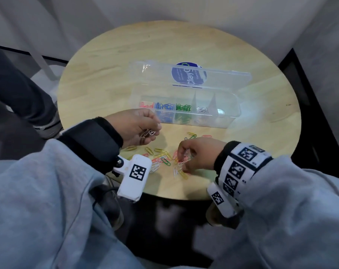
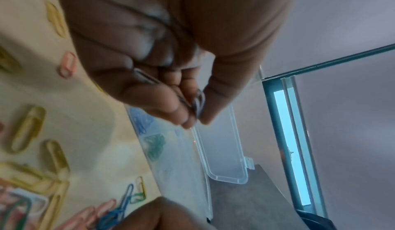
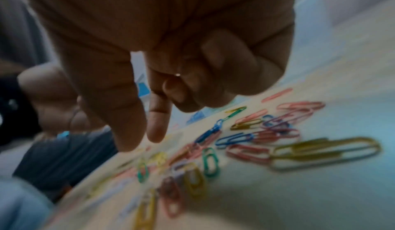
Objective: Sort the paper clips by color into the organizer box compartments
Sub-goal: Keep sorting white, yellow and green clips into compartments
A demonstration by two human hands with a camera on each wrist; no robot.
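We are seeing the clear organizer box [image 1: 184, 113] lying lengthwise left to right across the round surface [image 1: 106, 65], lid open. Our left hand [image 1: 134, 126] is pinching silver clips [image 1: 147, 133]; our right hand [image 1: 198, 153] is curling loosely over the loose pile [image 1: 163, 159], and whether it holds one we cannot tell.

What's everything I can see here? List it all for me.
table: one, light wood, round.
box: one, clear, lid open, mid-table.
sorted clips: pink, blue, green, white groups in separate compartments.
sticker: one, blue, seen through the lid.
loose clips: many; yellow, pink, green, blue, white; near table edge.
held clips: a few, white.
wrist cameras: two, white, black markers.
left hand: pinches the held clips.
right hand: fingers down in the loose clips; grip unclear.
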